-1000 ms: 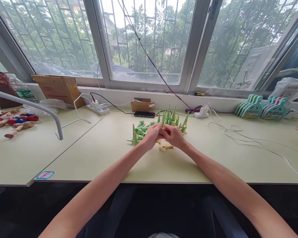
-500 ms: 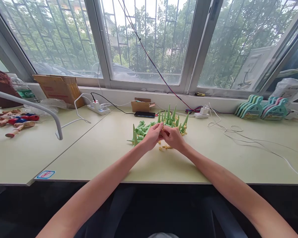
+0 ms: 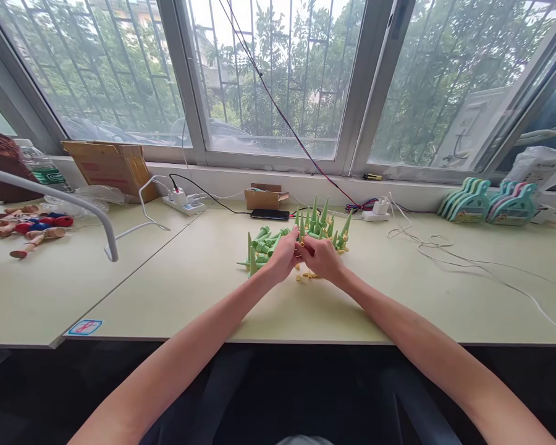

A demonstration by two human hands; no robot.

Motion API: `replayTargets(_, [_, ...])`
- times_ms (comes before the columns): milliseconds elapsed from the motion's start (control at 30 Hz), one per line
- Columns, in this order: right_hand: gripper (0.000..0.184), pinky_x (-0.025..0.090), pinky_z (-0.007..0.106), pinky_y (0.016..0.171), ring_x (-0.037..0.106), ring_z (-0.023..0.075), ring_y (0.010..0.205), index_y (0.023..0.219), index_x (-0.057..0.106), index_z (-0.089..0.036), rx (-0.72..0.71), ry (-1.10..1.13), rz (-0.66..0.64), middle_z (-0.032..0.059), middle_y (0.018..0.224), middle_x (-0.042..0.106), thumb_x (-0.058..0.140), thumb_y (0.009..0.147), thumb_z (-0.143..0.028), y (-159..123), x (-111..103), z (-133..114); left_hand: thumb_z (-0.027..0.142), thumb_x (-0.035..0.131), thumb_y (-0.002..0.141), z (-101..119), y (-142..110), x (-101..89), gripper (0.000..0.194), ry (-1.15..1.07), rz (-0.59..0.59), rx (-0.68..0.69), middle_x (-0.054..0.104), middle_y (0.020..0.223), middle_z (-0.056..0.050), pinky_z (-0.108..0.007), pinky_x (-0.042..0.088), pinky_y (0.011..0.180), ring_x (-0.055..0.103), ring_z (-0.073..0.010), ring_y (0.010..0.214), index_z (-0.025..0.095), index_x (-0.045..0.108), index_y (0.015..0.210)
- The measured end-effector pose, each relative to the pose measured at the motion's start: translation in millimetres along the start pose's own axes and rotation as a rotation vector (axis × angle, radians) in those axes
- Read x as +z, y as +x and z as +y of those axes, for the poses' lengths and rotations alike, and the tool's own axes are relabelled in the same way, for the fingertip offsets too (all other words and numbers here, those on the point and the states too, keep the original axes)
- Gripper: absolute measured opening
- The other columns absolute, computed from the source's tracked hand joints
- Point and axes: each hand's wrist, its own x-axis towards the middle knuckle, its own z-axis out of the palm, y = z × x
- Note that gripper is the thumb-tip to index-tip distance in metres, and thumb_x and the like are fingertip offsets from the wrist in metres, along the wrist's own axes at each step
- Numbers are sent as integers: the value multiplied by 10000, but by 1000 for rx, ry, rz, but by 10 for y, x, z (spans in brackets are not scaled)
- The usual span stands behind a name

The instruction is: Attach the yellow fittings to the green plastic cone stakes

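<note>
My left hand (image 3: 285, 254) and my right hand (image 3: 324, 256) meet over a heap of plastic parts, fingers closed. Between their fingertips stands a green pointed cone (image 3: 301, 228), with a small yellow ring-shaped part (image 3: 302, 244) at its lower end. My left thumb and fingers press on the cone from the left, while my right fingers pinch near the yellow part. Behind my hands several green cones (image 3: 324, 213) stand upright. Other green pieces (image 3: 262, 242) lie to the left of my hands. Loose yellow parts (image 3: 311, 275) rest on the table just below them.
A black phone (image 3: 269, 214) lies behind the heap, near a small open cardboard box (image 3: 265, 196). White cables (image 3: 429, 241) trail across the table (image 3: 167, 296) on the right. Teal plastic pieces (image 3: 466, 201) stand at the back right; doll-like wooden figures (image 3: 41, 230) lie far left.
The yellow ring part between my fingertips has shifted slightly left and turned, and the green cone now shows upright above it. Another person's hand at the right edge has gone out of view.
</note>
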Motion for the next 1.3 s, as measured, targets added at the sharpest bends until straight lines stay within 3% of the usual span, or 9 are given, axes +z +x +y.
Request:
replayTargets(167, [368, 247, 261, 512, 290, 110, 476, 608, 304, -219, 22, 13, -1, -42, 509, 364, 476, 906, -349, -11, 9, 7, 505, 590, 862, 1, -23, 17, 349, 50, -9, 24, 511, 612, 21, -237, 493, 577, 481, -82, 527, 174, 509, 788])
replayTargets(300, [225, 284, 243, 523, 340, 108, 489, 668, 454, -209, 40, 48, -25, -41, 527, 434, 484, 883, -268, -3, 11, 16, 526, 642, 811, -22, -24, 18, 388, 246, -22, 172, 449, 597, 42, -214, 432, 546, 425, -73, 528, 182, 480, 733])
replayTargets(400, [184, 286, 229, 530, 356, 101, 501, 717, 511, -198, 30, 64, -23, -43, 547, 453, 478, 887, -260, 15, 14, 41, 513, 628, 821, -23, -14, -3, 371, 458, 66, 342, 465, 625, 36, -212, 401, 552, 433, -80, 559, 185, 487, 724])
replayTargets(533, [325, 262, 226, 524, 328, 88, 491, 622, 389, -202, 49, 4, -24, -51, 528, 415, 519, 883, -344, 25, 20, 84, 479, 543, 880, 24, -9, -33, 296, 686, 231, 558, 579, 760, 6, -229, 400, 597, 489, -102, 632, 195, 579, 804])
replayTargets(733, [284, 263, 227, 525, 347, 93, 494, 633, 402, -200, 109, -107, -177, -39, 547, 461, 527, 867, -298, 18, -19, 96, 438, 537, 888, 44, -32, -14, 272, 876, 314, 701, 618, 821, -23, -246, 424, 699, 554, -147, 799, 204, 638, 795])
replayTargets(867, [259, 262, 228, 524, 362, 97, 501, 636, 457, -192, 131, -180, -242, -25, 552, 487, 514, 872, -282, 26, -53, 99, 448, 555, 873, 38, -57, 4, 325, 1006, 355, 700, 552, 758, -29, -264, 404, 712, 523, -146, 757, 189, 616, 687])
replayTargets(967, [254, 255, 229, 524, 392, 101, 520, 651, 503, -185, 133, -241, -264, -14, 570, 509, 505, 882, -289, 34, -64, 128, 488, 555, 859, 48, -57, -9, 428, 1055, 394, 657, 410, 613, 8, -268, 350, 649, 422, -125, 626, 184, 482, 567])
replayTargets(1067, [239, 261, 229, 537, 429, 106, 547, 693, 552, -184, 153, -290, -287, -4, 604, 545, 488, 896, -292, 46, -70, 156, 499, 543, 855, 44, -37, -35, 499, 1054, 332, 604, 252, 517, 43, -270, 278, 580, 274, -108, 532, 190, 326, 528])
replayTargets(1300, [148, 263, 238, 548, 560, 150, 703, 832, 631, -179, 215, -383, -378, 45, 740, 643, 487, 824, -145, 65, -109, 124, 474, 571, 821, -7, -25, -61, 488, 1123, 260, 496, 329, 490, 41, -270, 252, 551, 272, -110, 525, 196, 302, 524])
